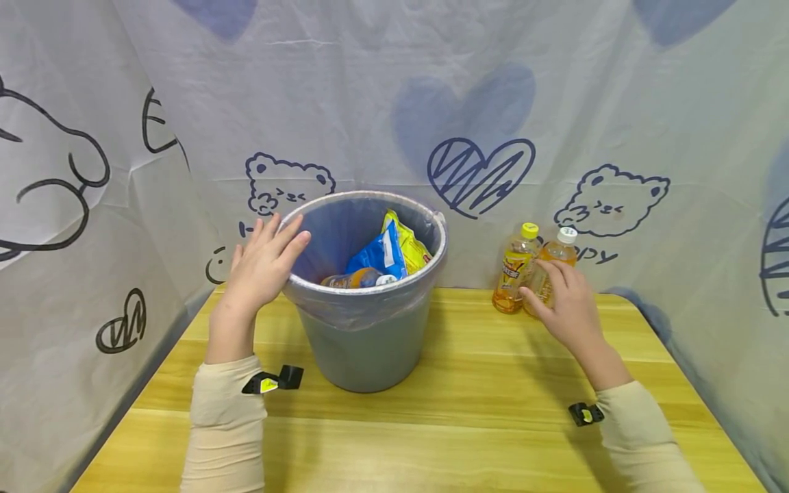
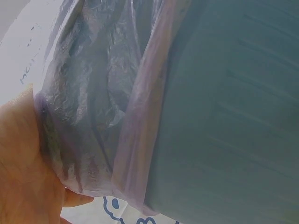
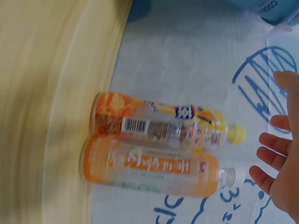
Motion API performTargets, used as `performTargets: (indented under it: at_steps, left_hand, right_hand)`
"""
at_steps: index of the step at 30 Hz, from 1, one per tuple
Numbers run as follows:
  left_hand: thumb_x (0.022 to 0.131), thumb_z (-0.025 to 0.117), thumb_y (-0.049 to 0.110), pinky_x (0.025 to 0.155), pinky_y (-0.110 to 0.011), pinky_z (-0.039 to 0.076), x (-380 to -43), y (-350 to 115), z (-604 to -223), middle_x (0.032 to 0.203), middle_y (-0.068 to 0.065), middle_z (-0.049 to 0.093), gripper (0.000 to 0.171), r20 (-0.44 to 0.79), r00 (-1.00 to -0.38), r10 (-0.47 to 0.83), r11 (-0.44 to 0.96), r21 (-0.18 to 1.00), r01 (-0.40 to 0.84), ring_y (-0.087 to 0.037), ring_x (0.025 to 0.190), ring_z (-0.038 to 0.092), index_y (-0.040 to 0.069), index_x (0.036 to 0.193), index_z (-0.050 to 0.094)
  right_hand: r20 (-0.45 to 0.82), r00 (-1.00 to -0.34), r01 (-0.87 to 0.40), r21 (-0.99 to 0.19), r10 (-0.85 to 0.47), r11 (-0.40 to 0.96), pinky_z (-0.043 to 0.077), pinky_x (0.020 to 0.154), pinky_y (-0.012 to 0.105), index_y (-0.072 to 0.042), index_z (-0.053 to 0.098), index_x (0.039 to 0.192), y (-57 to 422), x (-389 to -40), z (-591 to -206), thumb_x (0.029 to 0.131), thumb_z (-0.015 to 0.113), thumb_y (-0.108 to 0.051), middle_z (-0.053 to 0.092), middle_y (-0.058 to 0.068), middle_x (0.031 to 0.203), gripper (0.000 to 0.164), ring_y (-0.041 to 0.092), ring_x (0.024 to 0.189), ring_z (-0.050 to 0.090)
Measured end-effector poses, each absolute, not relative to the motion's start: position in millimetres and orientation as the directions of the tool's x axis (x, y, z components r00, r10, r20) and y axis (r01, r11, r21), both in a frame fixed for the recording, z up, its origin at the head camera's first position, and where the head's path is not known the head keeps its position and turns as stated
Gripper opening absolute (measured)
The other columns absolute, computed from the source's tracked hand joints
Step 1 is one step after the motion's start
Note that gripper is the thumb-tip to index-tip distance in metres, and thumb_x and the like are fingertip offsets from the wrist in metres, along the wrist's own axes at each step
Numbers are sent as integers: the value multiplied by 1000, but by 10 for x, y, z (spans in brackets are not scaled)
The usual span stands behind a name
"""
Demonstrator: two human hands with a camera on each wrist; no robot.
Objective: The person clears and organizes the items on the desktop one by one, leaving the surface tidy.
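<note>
A grey trash bin [image 1: 370, 342] lined with a clear plastic bag [image 1: 357, 311] stands on the table. My left hand [image 1: 261, 263] rests at the left side of its rim, fingers extended; the left wrist view shows the palm against the bag's folded edge [image 2: 140, 140]. Toward the back right stand two upright drink bottles: a yellow-capped one [image 1: 510, 274] and a white-capped one [image 1: 557, 253]. My right hand [image 1: 570, 305] reaches toward them, overlapping the white-capped bottle in the head view. In the right wrist view its fingers [image 3: 275, 158] are spread, apart from both bottles, near the caps.
Inside the bin lie a blue packet [image 1: 376, 253], a yellow packet [image 1: 409, 243] and a bottle [image 1: 354, 279] with a white cap. The wooden table [image 1: 481, 438] meets a printed cloth backdrop [image 1: 345, 103] behind and at both sides.
</note>
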State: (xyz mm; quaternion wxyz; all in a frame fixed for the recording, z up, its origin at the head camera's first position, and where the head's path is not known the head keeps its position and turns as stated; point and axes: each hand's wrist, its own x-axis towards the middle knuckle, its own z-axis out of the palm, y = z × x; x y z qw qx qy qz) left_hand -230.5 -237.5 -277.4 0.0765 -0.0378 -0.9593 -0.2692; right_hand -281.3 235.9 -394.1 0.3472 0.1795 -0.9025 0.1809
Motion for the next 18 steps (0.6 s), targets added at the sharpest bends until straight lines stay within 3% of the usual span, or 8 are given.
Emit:
performTargets:
  at_steps: [18]
  left_hand:
    - [92, 16, 77, 113, -72, -8, -2345, -2402, -2759, 166, -7, 0, 78, 138, -990, 36, 883, 459, 96, -33, 152, -13, 32, 157, 17]
  right_hand:
    - [573, -813, -244, -179, -100, 953, 37, 96, 65, 4, 50, 131, 2733, -2900, -3869, 91, 67, -31, 49, 30, 129, 56, 48, 116, 45]
